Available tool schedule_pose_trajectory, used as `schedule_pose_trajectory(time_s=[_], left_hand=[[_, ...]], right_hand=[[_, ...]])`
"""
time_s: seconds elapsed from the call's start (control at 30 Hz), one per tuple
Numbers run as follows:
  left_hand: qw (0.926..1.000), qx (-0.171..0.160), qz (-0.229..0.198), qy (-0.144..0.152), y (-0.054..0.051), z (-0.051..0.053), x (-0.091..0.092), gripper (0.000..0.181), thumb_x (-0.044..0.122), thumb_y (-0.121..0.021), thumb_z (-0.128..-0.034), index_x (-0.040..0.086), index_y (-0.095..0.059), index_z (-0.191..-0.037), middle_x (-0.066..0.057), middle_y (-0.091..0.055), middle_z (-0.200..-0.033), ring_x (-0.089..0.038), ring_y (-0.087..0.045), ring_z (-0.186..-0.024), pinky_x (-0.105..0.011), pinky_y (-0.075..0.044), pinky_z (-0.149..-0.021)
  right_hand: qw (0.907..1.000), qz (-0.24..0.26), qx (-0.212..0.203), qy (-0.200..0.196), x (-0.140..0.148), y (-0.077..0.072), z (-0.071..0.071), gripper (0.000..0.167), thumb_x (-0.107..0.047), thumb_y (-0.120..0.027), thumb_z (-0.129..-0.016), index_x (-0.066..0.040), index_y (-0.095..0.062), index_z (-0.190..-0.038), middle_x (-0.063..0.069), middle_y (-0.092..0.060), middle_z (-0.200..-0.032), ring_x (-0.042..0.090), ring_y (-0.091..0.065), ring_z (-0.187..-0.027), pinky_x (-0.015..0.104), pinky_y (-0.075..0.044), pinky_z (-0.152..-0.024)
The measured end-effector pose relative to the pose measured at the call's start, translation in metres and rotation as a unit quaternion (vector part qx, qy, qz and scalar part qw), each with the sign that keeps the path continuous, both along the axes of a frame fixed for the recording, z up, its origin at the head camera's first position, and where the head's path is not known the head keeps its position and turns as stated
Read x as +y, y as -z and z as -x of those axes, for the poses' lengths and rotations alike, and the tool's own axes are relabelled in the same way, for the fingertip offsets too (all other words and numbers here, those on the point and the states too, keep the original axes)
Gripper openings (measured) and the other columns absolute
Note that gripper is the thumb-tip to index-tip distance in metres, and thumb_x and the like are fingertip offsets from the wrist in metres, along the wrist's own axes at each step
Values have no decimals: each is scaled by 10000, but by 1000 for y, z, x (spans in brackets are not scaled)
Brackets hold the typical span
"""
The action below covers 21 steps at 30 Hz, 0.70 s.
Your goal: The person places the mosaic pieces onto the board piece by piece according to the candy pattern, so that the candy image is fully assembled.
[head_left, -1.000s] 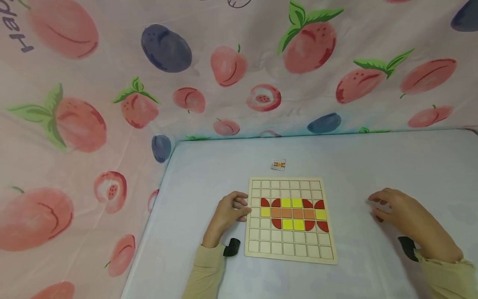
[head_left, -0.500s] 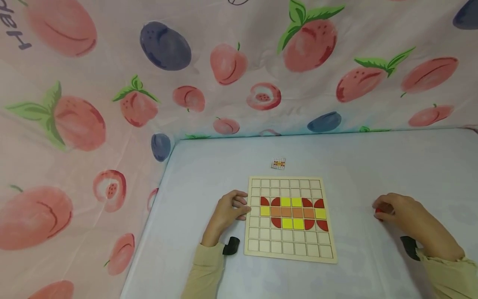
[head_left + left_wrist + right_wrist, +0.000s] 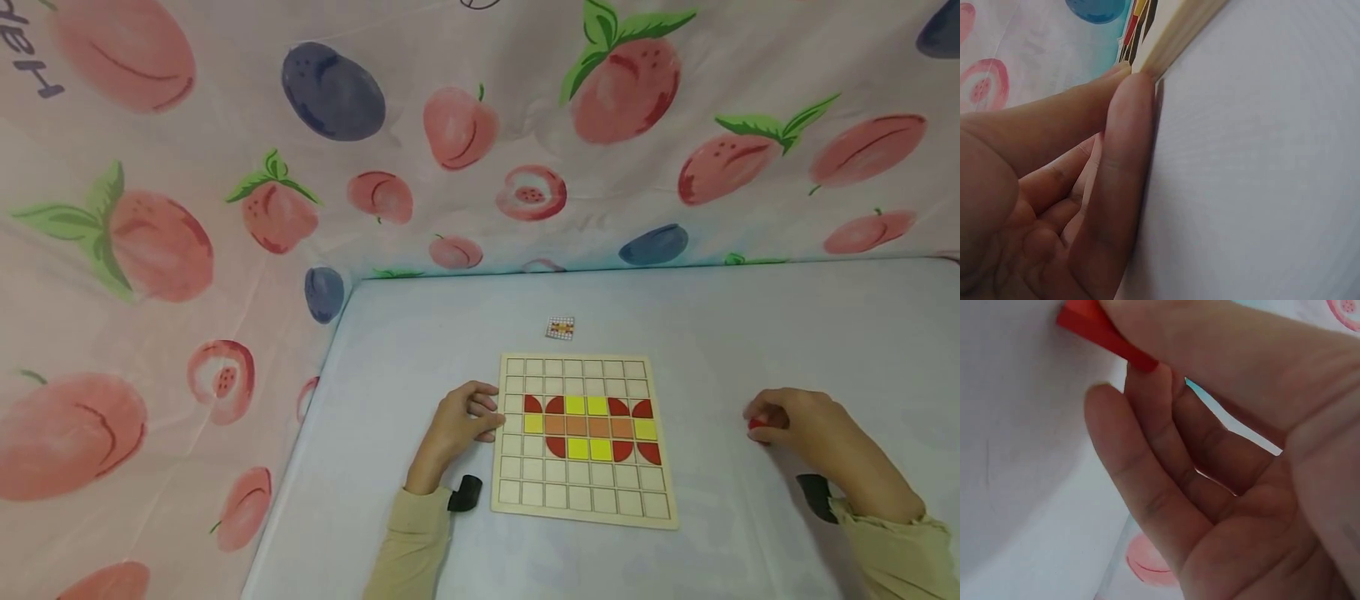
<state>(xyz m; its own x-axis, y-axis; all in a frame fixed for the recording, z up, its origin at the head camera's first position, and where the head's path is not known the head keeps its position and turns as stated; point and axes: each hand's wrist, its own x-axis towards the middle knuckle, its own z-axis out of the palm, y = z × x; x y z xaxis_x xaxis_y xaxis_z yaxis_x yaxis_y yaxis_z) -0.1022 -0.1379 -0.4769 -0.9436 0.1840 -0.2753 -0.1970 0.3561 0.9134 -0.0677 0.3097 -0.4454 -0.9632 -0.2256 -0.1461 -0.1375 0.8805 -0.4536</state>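
Note:
A square wooden grid board [image 3: 581, 500] lies on the table, with several red quarter-round, yellow square and orange square tiles set in its middle rows. At the board's left edge is my left hand [image 3: 456, 423], its thumb and fingertips touching the rim. In the left wrist view, a finger [image 3: 1125, 131] leans against the wooden side of the board [image 3: 1169, 40]. Off to the right, low over the table, my right hand [image 3: 806, 433] pinches a small red tile [image 3: 1107, 334] between thumb and fingers. Part of that tile is hidden behind the thumb.
Behind the board lies a small printed pattern card [image 3: 560, 327]. A fruit-print cloth [image 3: 465, 217] rises along the back and left of the white-covered table [image 3: 712, 333]. Black wrist-worn pieces [image 3: 465, 493] hang beside both sleeves.
My right hand has closed its fingers on a red tile, which now shows between thumb and fingertips, and has moved only slightly. The left hand and the board stay put.

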Motion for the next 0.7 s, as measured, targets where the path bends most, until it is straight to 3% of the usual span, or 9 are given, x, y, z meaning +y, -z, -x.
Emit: schedule_pose_trajectory(time_s=[0.17,0.4,0.53,0.7], left_hand=[[10000,3,-81,33,-1,-1,0,416,-47,-735,-852,-20,-596,-1243,-142,-608,-1006,-123,-645,-803,-306,-640,-641],[10000,6,-52,39,-1,-1,-1,414,-39,-736,-855,-18,-597,-1244,-139,-607,-1002,-126,-646,-799,-306,-640,-640],[9999,18,-68,99,0,0,0,416,-33,-737,-857,-20,-594,-1248,-149,-605,-1012,-134,-646,-808,-308,-641,-648],[9999,-3,-63,100,0,1,0,415,-36,-738,-855,-22,-596,-1245,-154,-605,-1015,-134,-646,-805,-311,-641,-649]], right_hand=[[9999,-70,97,-55,-1,0,-1,132,-106,-816,-782,-103,-698,-841,-80,-637,-746,-3,-530,-648,224,-466,-565],[9994,-274,204,-15,-11,-1,1,162,-158,-829,-779,-153,-667,-777,-72,-631,-721,80,-527,-652,262,-448,-564],[9997,-166,129,142,-20,-2,2,155,-150,-828,-782,-135,-674,-789,-54,-636,-732,114,-547,-669,271,-467,-571],[9995,26,301,70,-32,-7,5,144,-127,-833,-774,-106,-709,-844,-35,-664,-764,140,-601,-697,336,-541,-623]])
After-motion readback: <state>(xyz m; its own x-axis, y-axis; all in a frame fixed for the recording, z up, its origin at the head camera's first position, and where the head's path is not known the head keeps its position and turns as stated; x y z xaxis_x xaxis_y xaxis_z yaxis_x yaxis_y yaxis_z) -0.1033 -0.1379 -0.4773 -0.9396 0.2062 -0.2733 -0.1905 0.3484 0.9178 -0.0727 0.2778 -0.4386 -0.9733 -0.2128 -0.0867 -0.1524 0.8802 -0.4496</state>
